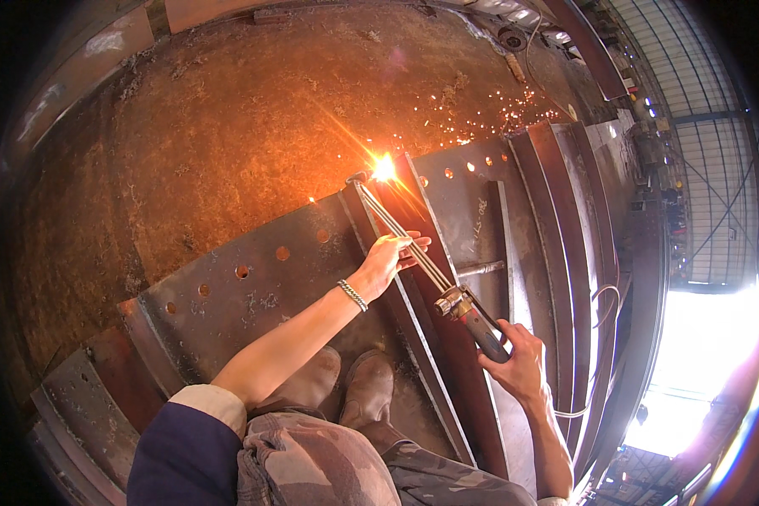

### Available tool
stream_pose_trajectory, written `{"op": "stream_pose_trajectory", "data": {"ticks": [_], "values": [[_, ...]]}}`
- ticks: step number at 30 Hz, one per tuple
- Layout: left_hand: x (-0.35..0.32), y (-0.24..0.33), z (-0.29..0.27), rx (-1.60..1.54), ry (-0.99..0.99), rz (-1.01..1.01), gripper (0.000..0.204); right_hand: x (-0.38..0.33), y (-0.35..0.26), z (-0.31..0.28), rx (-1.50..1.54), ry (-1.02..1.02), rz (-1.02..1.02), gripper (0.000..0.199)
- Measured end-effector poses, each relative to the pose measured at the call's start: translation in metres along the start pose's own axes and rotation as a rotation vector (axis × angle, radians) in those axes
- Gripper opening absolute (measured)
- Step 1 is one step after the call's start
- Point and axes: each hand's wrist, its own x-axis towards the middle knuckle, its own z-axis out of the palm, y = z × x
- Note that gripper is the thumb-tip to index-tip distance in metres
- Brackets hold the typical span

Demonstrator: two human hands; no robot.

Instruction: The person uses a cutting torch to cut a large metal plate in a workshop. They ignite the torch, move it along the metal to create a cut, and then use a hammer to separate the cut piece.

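Note:
A cutting torch [426,263] with slim metal tubes runs slantwise across the middle, its head up and to the left. My right hand [519,361] is wrapped round its dark handle. Farther along, my left hand [394,260] closes on the tubes, some fingers curled past them. Bright flame [384,168] glares at the torch head, beside the far end of a reddish-brown steel beam [447,337]; the glare hides the exact spot of contact. Sparks [489,114] scatter to the far right of the flame.
Steel plates with round holes [253,274] lie left of the beam. More upright steel flanges [557,228] stand to the right, with a pale hose [575,413] near my right forearm. My brown boots [369,384] stand between the beams. Rusty floor [228,143] stretches beyond.

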Motion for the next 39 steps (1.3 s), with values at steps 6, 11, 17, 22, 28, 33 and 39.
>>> {"op": "stream_pose_trajectory", "data": {"ticks": [6, 11, 17, 22, 28, 33, 39], "values": [[0.001, -0.0013, -0.0016, -0.003, -0.008, 0.0, 0.034, -0.0024, -0.0006, -0.0012, -0.014, -0.037, 0.048, 0.057], [0.0022, -0.0012, -0.0006, -0.007, 0.007, -0.013, 0.034, -0.0025, 0.0004, 0.0016, 0.002, 0.0, 0.012, 0.057], [0.0014, -0.001, -0.0002, 0.003, -0.009, -0.004, 0.034, -0.003, -0.0006, -0.0006, -0.002, -0.024, 0.05, 0.058], [0.0004, 0.0008, 0.001, 0.0, -0.005, -0.014, 0.034, -0.0026, -0.0028, -0.002, -0.001, -0.036, 0.076, 0.057], [0.0011, 0.0002, 0.0, 0.005, -0.024, -0.014, 0.034, -0.0029, -0.0023, -0.0023, 0.003, -0.032, 0.07, 0.057], [0.0016, -0.0015, -0.0027, -0.01, -0.049, 0.008, 0.033, -0.0038, -0.001, -0.0015, 0.005, -0.018, 0.042, 0.057], [0.001, -0.0013, -0.0026, 0.003, -0.04, 0.007, 0.033, -0.0047, -0.0014, -0.0005, 0.008, -0.006, 0.035, 0.058]]}}
